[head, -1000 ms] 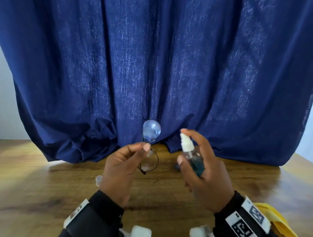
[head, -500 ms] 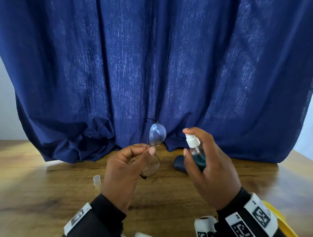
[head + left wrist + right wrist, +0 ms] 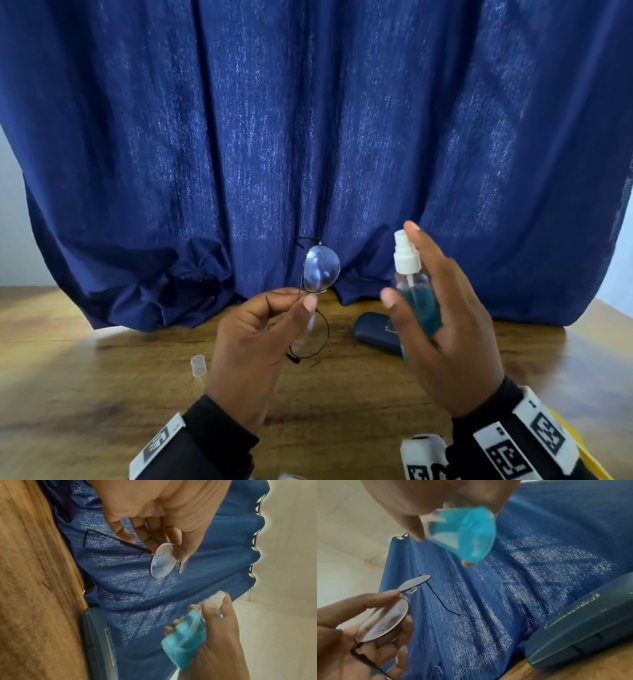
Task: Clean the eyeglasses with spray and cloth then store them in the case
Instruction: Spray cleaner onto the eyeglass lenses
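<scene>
Two hands are up over the wooden table (image 3: 102, 394), and I can read both of them well. My left hand (image 3: 253, 353) pinches the eyeglasses (image 3: 320, 269) at the bridge between thumb and fingers, holding them off the table with one lens above the other. The lower lens is partly hidden behind my fingers in the head view, and one temple arm runs out of frame at the bottom of the right wrist view. My right hand (image 3: 442, 329) is wrapped around the spray bottle (image 3: 416, 301), forefinger laid over the white nozzle top, nozzle turned towards the upper lens and a little apart from it.

The bottle is clear and roughly two-thirds full of blue liquid. One dark blue case (image 3: 375, 334) lies closed on the table behind the bottle, near the foot of the blue curtain (image 3: 308, 137); my right hand covers its far end, and its gold lettering is too blurred to read. One small clear cap (image 3: 198, 366) stands on the table left of my left hand. A yellow edge (image 3: 579, 442), cut off behind my right wrist, I cannot identify.
</scene>
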### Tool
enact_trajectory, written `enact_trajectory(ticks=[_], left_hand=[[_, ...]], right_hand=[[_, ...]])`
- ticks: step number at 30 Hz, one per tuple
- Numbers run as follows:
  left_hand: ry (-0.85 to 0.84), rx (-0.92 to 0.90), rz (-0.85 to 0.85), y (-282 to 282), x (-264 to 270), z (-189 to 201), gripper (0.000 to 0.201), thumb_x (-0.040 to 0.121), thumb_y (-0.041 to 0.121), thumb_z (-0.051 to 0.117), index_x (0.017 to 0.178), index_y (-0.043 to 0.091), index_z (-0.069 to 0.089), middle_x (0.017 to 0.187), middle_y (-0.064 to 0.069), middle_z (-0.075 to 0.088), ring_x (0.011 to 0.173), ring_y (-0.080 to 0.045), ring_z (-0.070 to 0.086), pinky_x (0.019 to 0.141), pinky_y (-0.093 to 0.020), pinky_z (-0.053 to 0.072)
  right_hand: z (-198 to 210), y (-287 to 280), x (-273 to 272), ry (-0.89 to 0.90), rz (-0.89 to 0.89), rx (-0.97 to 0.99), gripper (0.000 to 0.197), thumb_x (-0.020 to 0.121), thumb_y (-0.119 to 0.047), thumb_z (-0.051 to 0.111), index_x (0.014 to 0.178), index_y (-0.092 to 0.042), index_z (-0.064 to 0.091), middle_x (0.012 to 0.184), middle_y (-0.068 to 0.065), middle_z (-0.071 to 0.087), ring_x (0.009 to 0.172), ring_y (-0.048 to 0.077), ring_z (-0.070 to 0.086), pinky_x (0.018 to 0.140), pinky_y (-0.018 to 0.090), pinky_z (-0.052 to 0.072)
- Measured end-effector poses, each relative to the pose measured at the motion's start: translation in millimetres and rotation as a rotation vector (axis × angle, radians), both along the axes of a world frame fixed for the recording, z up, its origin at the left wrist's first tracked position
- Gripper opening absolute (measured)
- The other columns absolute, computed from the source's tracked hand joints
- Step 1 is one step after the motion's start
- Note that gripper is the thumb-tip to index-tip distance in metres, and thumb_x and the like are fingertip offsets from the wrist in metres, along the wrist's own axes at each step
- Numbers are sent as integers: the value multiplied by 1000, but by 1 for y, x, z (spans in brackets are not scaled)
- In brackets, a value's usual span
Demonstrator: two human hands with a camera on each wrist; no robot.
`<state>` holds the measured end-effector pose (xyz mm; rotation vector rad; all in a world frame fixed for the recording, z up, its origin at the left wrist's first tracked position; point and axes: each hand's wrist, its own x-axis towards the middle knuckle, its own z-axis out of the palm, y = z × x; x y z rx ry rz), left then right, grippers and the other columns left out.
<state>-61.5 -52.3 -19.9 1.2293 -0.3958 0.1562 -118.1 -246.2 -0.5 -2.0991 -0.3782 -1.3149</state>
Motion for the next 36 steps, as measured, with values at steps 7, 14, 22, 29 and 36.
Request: enact_trajectory(ticks=[7, 14, 22, 29, 36], left_hand=[[11, 5, 0, 1, 0, 1, 7, 83, 14, 75, 80, 8, 75, 92, -2, 78, 87, -10, 73, 78, -16, 57], [16, 28, 21, 1, 2, -1, 20, 78, 23, 77, 84, 4, 77, 96, -5, 79, 95, -14, 74, 82, -16, 58], [-7, 7, 7, 2, 3, -1, 18, 83, 15, 76, 83, -3, 75, 93, -4, 79, 88, -8, 73, 77, -12, 55], [46, -37, 15, 8, 12, -1, 14, 80, 20, 77, 88, 8, 77, 93, 1, 79, 87, -9, 72, 81, -25, 58], [14, 13, -8, 5, 12, -5, 21, 78, 22, 77, 88, 4, 77, 97, -2, 80, 93, -9, 74, 76, -12, 55]], right_hand=[[-5, 3, 2, 129, 141, -39, 70, 91, -11, 65, 150, -35, 36, 79, -6, 62, 67, 16, 60, 66, 24, 52], [-5, 7, -1, 128, 213, 7, 61, 91, -5, 64, 137, -37, 41, 65, 2, 54, 49, 14, 50, 46, 18, 43], [-5, 12, -2, 128, 259, 77, 62, 92, -10, 63, 140, -39, 39, 62, 3, 55, 48, 19, 52, 49, 35, 48], [-8, 23, -11, 232, 583, 173, 61, 92, -20, 58, 145, -39, 36, 70, 10, 55, 45, 33, 51, 43, 49, 46], [-10, 25, -10, 268, 589, 256, 53, 94, -11, 59, 137, -37, 41, 68, 16, 53, 42, 30, 50, 45, 38, 50]])
